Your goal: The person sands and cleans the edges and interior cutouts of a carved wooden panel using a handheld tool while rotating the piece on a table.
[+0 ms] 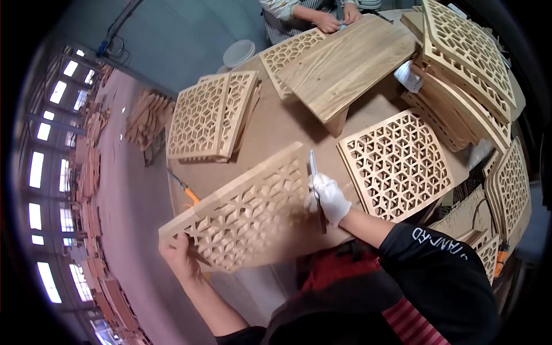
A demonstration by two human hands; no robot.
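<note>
My bare left hand (179,253) is closed on the lower left corner of a pale wooden lattice panel (238,192), its thumb over the face. The panel is tilted above the table, and part of its lower half is blurred. My right hand (329,198), in a white glove, is closed around a long narrow tool (312,162) just beyond the panel's right end. One end of that tool looks light and metallic, the other dark; its exact kind cannot be made out. To the right of the glove lies another lattice panel (397,164), on top of a similar piece.
An orange-handled tool (191,195) lies at the table's left edge. Lattice panels (201,118) are stacked at the back left, and more (471,54) at the right. A wooden bench-like board (348,66) stands behind. Across the table, a person's hands (329,23) are at work.
</note>
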